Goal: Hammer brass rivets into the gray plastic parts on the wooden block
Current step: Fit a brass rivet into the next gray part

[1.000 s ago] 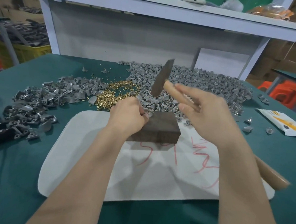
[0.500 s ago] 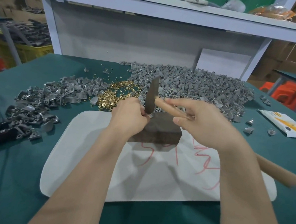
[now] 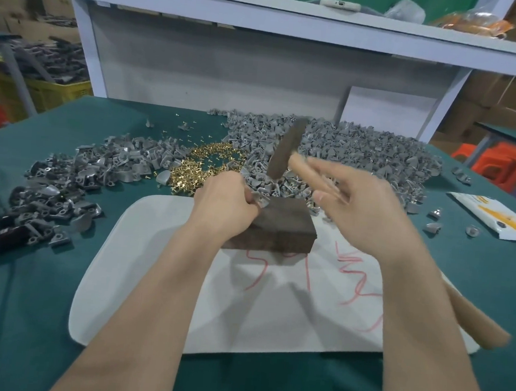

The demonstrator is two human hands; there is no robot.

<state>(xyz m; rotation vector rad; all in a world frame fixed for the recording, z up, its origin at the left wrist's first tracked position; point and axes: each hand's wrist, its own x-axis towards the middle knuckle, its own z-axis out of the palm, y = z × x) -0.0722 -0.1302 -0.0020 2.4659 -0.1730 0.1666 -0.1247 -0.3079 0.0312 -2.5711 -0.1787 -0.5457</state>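
Striking step: left hand [image 3: 225,205] pinches gray part [image 3: 262,199] on wooden block [image 3: 282,227]; right hand [image 3: 362,215] grips raised hammer [image 3: 285,151] (fingers blurred). Next blow needs square aim, clear of fingertips.

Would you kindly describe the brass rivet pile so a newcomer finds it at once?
On the green table, look beyond the far edge of the white mat. Between the left heap and right heap of gray plastic parts lies the brass rivet pile, the only shiny gold among gray.
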